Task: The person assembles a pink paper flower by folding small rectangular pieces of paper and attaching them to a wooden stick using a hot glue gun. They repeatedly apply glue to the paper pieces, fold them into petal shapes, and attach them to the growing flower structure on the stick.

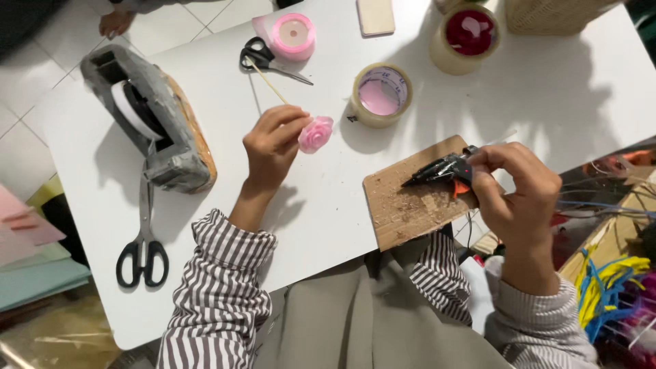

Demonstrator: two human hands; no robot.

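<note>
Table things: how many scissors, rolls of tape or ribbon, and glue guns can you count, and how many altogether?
Scissors: 2, one big pair by the tape dispenser, one small pair at the top.
Rolls: 3, a pink ribbon roll, a tape roll and a red-filled roll.
Glue guns: 1, the glue gun in the right hand.
Total: 6

We reach both forearms forward in striped sleeves, the cuffs pushed back from the wrists. Our left hand point(272, 147) is raised with its back toward us, fingers curled in and fingertips pinched together at the upper right. Our right hand point(521, 195) is held out farther to the right, fingers bent inward in a closed grip, thumb on top.
</note>
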